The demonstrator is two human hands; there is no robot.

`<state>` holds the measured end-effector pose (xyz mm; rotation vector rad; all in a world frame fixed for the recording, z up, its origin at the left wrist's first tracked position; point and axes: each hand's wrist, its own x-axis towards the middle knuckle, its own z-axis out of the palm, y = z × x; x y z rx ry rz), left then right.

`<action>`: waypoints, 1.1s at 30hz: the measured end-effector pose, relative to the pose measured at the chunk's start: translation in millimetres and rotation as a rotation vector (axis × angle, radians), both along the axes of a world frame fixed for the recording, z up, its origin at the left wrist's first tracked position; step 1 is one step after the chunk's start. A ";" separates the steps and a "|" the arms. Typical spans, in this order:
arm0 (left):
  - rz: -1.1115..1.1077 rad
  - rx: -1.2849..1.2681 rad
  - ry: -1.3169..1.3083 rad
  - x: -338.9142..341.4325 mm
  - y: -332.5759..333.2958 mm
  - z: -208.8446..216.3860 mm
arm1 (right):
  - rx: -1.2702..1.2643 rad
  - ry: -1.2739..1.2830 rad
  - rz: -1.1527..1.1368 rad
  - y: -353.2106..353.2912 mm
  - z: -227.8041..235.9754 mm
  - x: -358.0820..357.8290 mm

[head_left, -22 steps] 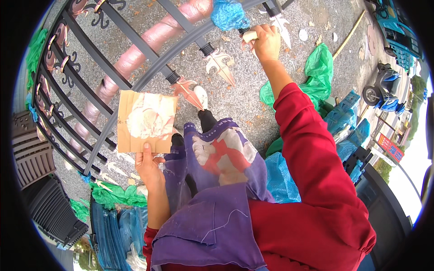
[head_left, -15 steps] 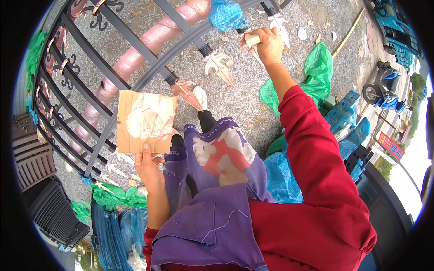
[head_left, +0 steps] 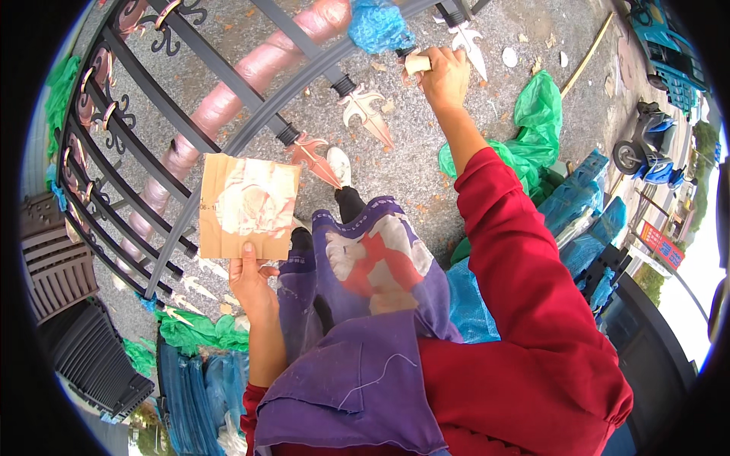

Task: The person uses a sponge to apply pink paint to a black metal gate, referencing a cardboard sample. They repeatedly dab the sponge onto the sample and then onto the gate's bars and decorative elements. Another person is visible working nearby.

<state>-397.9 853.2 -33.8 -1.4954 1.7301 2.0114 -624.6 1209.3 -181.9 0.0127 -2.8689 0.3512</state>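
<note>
My left hand (head_left: 255, 285) grips the lower edge of a square cardboard piece (head_left: 249, 205), thumb on top. Shiny pinkish paint is smeared over the cardboard's middle. Far ahead, my right hand (head_left: 447, 80) pinches a small tan pad (head_left: 417, 64), whose material I cannot make out. The pad is at a spear-shaped finial on a black metal fence panel (head_left: 251, 95); my fingers hide most of that finial. Beside it along the same edge are a pale finial (head_left: 470, 47), a pinkish-cream finial (head_left: 366, 114) and a copper-pink finial (head_left: 313, 157).
A pink-wrapped roll (head_left: 228, 99) lies beneath the fence bars. Blue plastic wrap (head_left: 378, 26) bunches near my right hand. Green plastic sheeting (head_left: 536, 114) and blue-wrapped bundles (head_left: 574, 190) lie to the right, with a scooter (head_left: 645, 148) beyond. Dark stacked panels (head_left: 95, 357) stand at left.
My right hand has shifted slightly left and turned, so the pad shows more plainly beside the finial. The left hand and cardboard have barely moved.
</note>
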 end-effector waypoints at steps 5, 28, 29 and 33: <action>-0.002 -0.027 -0.037 5.0 -4.0 -3.3 | -0.027 0.003 0.137 -8.9 2.5 9.6; 0.068 -0.035 0.050 75.5 -47.1 4.9 | -0.047 -0.028 -0.098 -7.1 26.8 73.5; 0.069 -0.042 0.055 76.9 -49.2 4.5 | -0.030 -0.053 -0.135 -3.1 27.1 84.2; 0.066 -0.034 0.096 78.1 -46.4 9.6 | -0.020 -0.030 -0.171 9.5 24.5 96.8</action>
